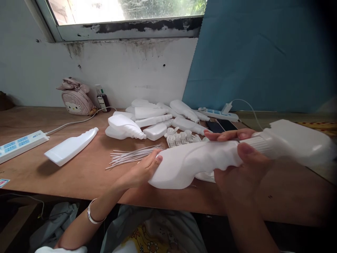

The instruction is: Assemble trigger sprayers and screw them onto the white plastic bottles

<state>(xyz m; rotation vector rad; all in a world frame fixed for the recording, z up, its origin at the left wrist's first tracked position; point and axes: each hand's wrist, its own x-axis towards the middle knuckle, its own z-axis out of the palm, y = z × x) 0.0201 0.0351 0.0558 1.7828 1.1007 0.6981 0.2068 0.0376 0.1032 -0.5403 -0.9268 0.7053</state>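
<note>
The right hand [237,165] is wrapped around the neck of a white plastic bottle [189,165], thumb on top, and hides the joint where a white spray head [297,140], blurred and cut off at the right edge, meets it. The left hand [143,172] has its fingers closed on the bottle's base, holding it sideways just above the surface [79,168]. At 12 o'clock from the bottle lie small white caps [179,137], a pile of empty bottles [147,121] and two phones [221,125]; at 10 o'clock, thin white tubes [131,156].
</note>
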